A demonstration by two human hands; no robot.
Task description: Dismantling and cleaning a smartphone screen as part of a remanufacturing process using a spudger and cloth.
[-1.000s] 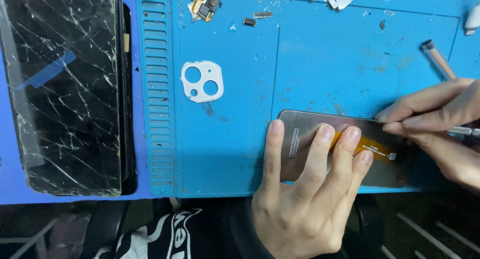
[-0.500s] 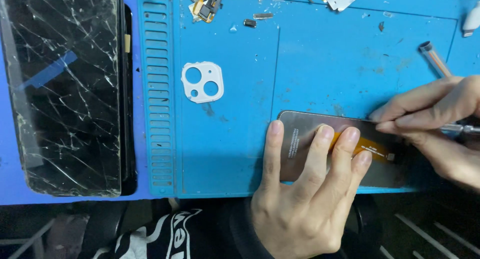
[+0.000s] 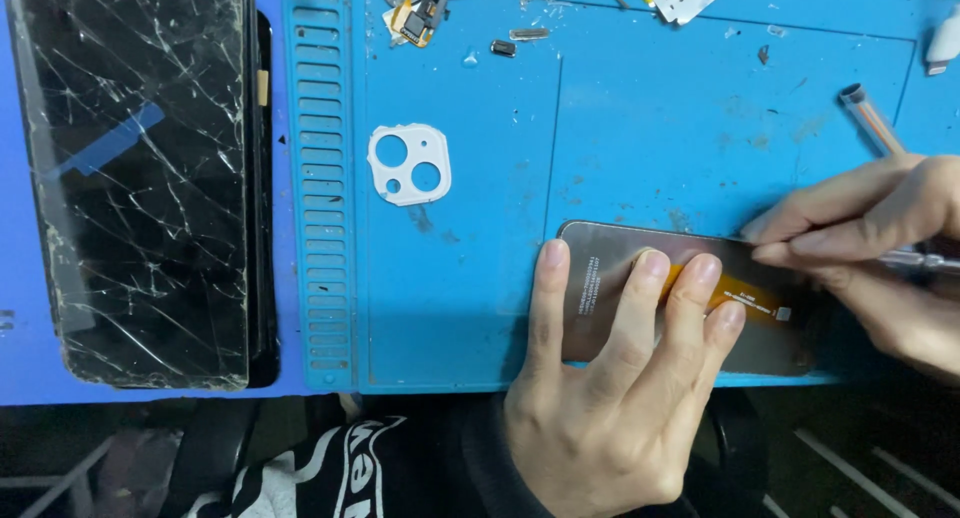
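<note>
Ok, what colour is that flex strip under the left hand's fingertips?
Orange-yellow; the flex strip lies on the grey metal plate, seen best in the head view.

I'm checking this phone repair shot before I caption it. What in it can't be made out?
Head view, the only one:
- Tool tip: hidden under the right hand, whose wrist the right edge cuts off.
- Metal panel: its middle is covered by the left hand, its right end by the right hand.
- Small parts at the top edge: cut off, too small to identify.
- Cracked screen: top cut off.
</note>
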